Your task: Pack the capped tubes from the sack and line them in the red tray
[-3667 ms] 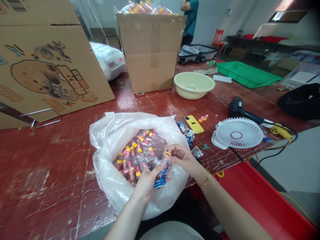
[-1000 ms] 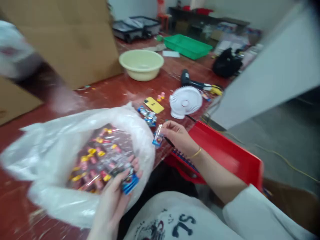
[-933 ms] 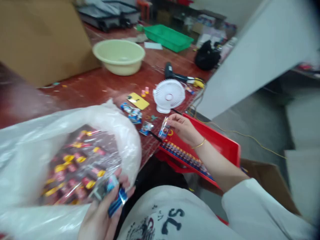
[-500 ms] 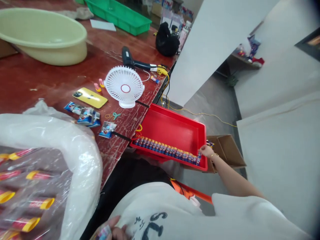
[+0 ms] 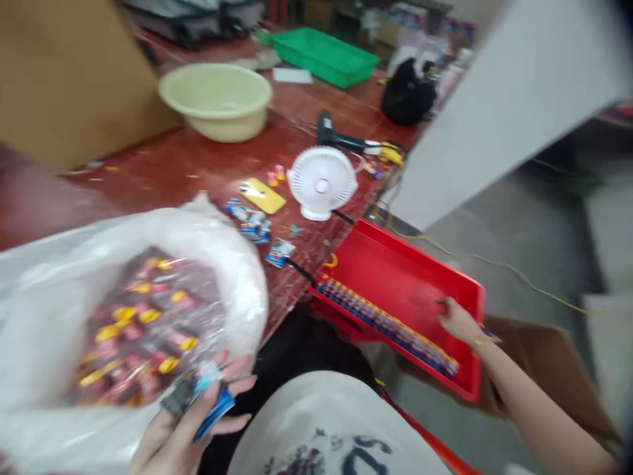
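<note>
My left hand [image 5: 182, 429] sits at the near rim of a big clear plastic bag [image 5: 64, 264] and grips a small stack of blue printed packets [image 5: 202, 396]. The bag holds several red and yellow tubes [image 5: 138, 316]. My right hand [image 5: 457, 318] hovers over the near right part of a red tray [image 5: 410, 277] beside the table. Its fingers look loosely curled and blurred; nothing shows in them. A row of several packed tubes [image 5: 386, 323] lines the tray's near wall.
On the red table [image 5: 188, 165] lie loose blue packets [image 5: 250, 221], a yellow phone [image 5: 262, 196], a white fan [image 5: 321, 181], a black heat gun [image 5: 341, 135], a cream basin [image 5: 217, 99] and a green tray [image 5: 324, 56]. A cardboard box [image 5: 64, 72] stands at the left. A brown carton [image 5: 554, 369] sits under the red tray.
My right hand carried a packed tube from the bag to the red tray's row and now hovers above the tray without it. The view swung right, then back left.
</note>
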The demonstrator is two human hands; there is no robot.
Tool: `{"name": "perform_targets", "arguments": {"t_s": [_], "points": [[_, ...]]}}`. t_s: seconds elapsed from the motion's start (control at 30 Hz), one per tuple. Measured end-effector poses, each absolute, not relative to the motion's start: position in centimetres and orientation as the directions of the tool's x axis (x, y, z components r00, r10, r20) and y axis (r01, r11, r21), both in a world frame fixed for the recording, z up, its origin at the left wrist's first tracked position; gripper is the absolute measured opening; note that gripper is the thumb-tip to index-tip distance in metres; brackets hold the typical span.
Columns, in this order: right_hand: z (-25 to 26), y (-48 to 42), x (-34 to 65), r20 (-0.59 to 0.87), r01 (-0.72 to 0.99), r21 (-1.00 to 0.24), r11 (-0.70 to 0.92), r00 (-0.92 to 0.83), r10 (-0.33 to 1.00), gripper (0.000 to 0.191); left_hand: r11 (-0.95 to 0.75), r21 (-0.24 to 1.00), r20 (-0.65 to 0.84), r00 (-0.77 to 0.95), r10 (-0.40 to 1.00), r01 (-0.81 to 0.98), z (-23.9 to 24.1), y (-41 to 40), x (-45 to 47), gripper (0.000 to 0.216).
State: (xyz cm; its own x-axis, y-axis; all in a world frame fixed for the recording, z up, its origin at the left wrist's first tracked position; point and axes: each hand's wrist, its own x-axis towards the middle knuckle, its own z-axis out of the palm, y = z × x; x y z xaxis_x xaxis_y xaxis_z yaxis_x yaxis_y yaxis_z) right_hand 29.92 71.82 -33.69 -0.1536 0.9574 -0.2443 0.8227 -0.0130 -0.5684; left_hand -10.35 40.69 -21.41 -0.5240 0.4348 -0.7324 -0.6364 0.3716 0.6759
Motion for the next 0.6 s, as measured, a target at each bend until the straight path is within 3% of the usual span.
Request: {"name": "perform_targets", "arguments": {"t_s": [0.07, 0.13, 0.2, 0.27, 0.37, 0.47, 0.6], "points": [[-31.3, 72.3, 23.6, -0.114, 0.714, -0.672, 0.194, -0.359, 0.926, 0.014, 0.297, 0.746, -0.662, -0.615, 0.428, -0.596, -19.6, 41.4, -11.1, 0.063], [-28.2, 71.0, 15.6, 0.111, 0.489, -0.736, 0.468, -0.595, 0.796, 0.018, 0.209, 0.801, -0.593, -0.698, 0.402, -0.56, -18.7, 41.6, -12.5, 0.055], [-25.0, 67.8, 7.1, 0.265, 0.208, -0.755, 0.621, -0.77, 0.58, 0.016, 0.151, 0.837, -0.539, -0.747, 0.39, -0.526, -18.7, 41.1, -14.1, 0.05], [-22.8, 64.0, -1.2, 0.359, -0.091, -0.758, 0.646, -0.885, 0.297, 0.014, 0.125, 0.857, -0.505, -0.766, 0.397, -0.5, -19.4, 40.3, -15.6, 0.049], [-23.0, 59.1, -11.9, 0.269, -0.129, -0.785, 0.605, -0.952, 0.147, 0.014, 0.077, 0.863, -0.489, -0.789, 0.372, -0.499, -20.7, 39.4, -16.9, 0.048], [-26.0, 56.4, -18.5, 0.205, -0.068, -0.809, 0.584, -0.964, 0.171, 0.025, -0.005, 0.853, -0.49, -0.803, 0.337, -0.523, -21.6, 39.3, -17.4, 0.047], [-28.2, 56.0, -20.2, 0.133, -0.028, -0.865, 0.501, -0.975, 0.177, 0.031, -0.013, 0.852, -0.492, -0.808, 0.325, -0.524, -22.0, 39.3, -17.8, 0.043]]}}
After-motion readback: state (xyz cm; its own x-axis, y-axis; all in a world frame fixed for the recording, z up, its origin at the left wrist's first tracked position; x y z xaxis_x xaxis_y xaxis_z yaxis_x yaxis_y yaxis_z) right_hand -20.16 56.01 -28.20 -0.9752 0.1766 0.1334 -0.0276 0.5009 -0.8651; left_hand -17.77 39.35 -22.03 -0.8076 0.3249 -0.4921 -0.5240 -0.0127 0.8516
